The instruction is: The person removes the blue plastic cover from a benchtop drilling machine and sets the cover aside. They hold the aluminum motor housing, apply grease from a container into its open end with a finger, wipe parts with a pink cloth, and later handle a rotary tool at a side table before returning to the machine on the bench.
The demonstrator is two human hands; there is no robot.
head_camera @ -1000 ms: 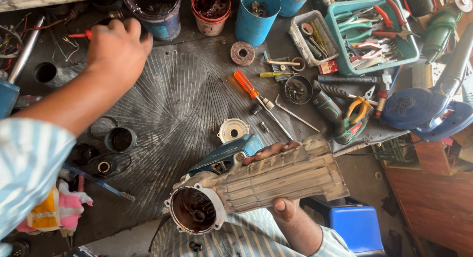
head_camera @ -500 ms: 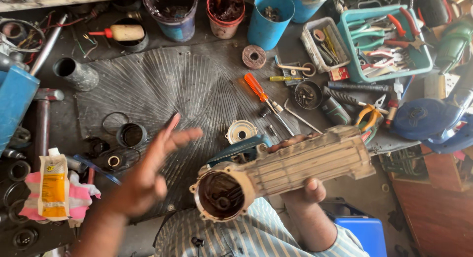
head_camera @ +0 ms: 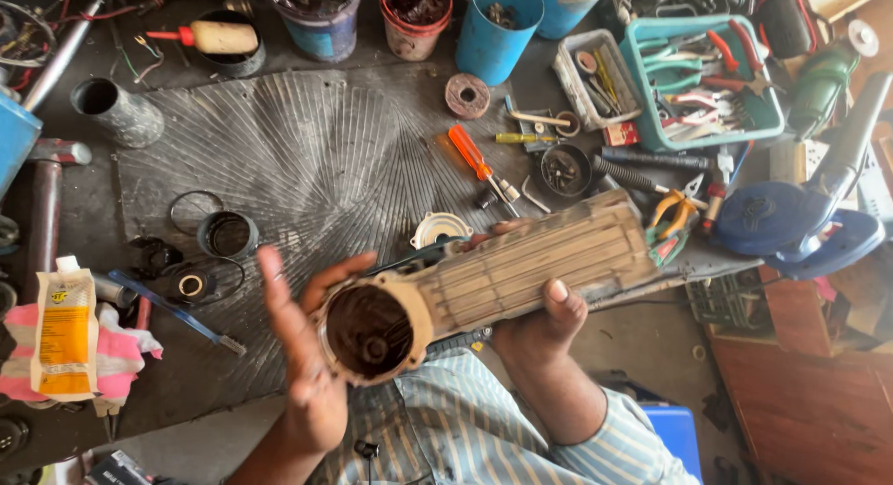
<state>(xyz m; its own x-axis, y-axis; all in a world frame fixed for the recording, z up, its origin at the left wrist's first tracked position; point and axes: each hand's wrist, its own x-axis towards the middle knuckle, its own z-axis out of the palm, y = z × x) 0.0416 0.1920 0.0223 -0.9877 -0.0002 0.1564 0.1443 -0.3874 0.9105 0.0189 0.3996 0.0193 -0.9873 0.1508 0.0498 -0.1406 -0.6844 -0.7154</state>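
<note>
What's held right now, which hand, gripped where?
Right hand grips the dusty ribbed metal motor housing around its middle; left hand is open against the round open end.

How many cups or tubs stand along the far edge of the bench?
4: a dark tub, a red cup, a blue cup and, partly hidden behind it, another blue one. More may lie beyond the frame.

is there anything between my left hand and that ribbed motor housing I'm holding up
Nothing visible. The left hand is open, with its palm right beside the round open end of the ribbed motor housing and its fingers curling at the rim. The right hand grips the housing from underneath, mid-body, clear of that end.
</note>
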